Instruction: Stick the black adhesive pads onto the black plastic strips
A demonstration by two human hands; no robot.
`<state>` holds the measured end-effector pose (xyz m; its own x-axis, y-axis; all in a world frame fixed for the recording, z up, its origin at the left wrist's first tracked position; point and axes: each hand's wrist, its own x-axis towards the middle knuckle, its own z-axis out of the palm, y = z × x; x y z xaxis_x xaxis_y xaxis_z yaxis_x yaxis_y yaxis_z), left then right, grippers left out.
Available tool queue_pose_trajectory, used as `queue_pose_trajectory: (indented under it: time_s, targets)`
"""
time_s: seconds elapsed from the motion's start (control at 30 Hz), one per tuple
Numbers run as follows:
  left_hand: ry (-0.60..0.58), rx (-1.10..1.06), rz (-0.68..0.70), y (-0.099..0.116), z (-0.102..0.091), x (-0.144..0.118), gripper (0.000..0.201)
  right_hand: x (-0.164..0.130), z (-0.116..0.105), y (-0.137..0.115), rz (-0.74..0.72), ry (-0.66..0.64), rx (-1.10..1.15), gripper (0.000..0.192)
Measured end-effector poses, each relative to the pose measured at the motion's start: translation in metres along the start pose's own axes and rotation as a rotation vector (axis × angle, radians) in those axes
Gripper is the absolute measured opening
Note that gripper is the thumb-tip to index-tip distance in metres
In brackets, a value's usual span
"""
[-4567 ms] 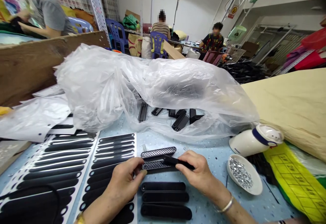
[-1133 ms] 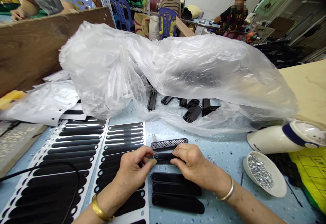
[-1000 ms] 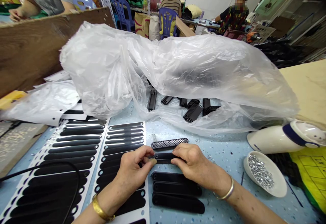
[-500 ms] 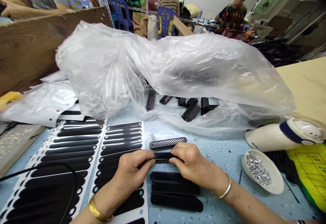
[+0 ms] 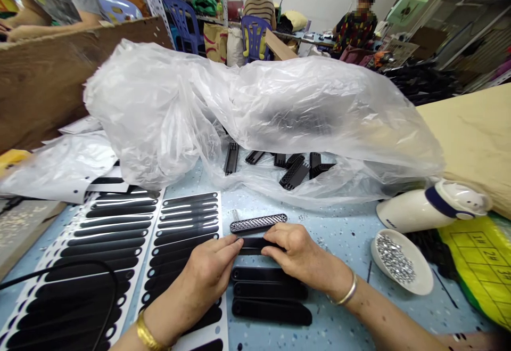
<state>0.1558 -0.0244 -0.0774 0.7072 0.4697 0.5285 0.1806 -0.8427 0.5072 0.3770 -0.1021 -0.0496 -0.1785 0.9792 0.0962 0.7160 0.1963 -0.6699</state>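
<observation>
Between my two hands lies a black plastic strip [image 5: 252,245], long and narrow. My left hand [image 5: 213,266] presses its fingers on the strip's left end, covering it. At the right end, my right hand [image 5: 293,247] pinches it between thumb and fingers. Just beyond it rests a black piece with a lattice surface [image 5: 258,223]. Nearer to me, several smooth black strips [image 5: 269,291] lie stacked in a row. Left of my hands is a white sheet of black stickers [image 5: 189,218], partly covered by my left forearm.
A big clear plastic bag [image 5: 319,106] with black parts [image 5: 295,172] at its opening spreads across the back. On the right are a white bottle [image 5: 431,207] and a bowl of small metal pieces [image 5: 423,282]. A black cable [image 5: 80,261] crosses the left sheets. People sit further back.
My left fingers have shifted from a pinch at the strip's left end to lying flatter over it. My right hand keeps its grip. The whole view has shifted slightly.
</observation>
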Motion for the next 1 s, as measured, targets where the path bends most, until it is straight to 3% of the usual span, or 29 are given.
queue_pose_trajectory:
  time_s: [0.3,0.77,0.9,1.0]
  targets:
    - [0.008,0.06,0.064,-0.003,0.001,-0.001,0.028,-0.005,0.003,0.012,-0.082,0.111,0.123,0.018]
    - [0.031,0.061,0.08,-0.011,0.006,-0.004,0.025,-0.007,0.002,0.017,-0.072,0.062,0.112,0.022]
    - [0.047,0.058,0.073,-0.009,0.005,-0.002,0.023,-0.012,-0.008,0.017,-0.079,0.166,0.143,0.026]
    - [0.059,0.054,0.063,-0.007,0.003,0.002,0.02,-0.021,-0.017,0.023,0.028,0.337,0.175,0.025]
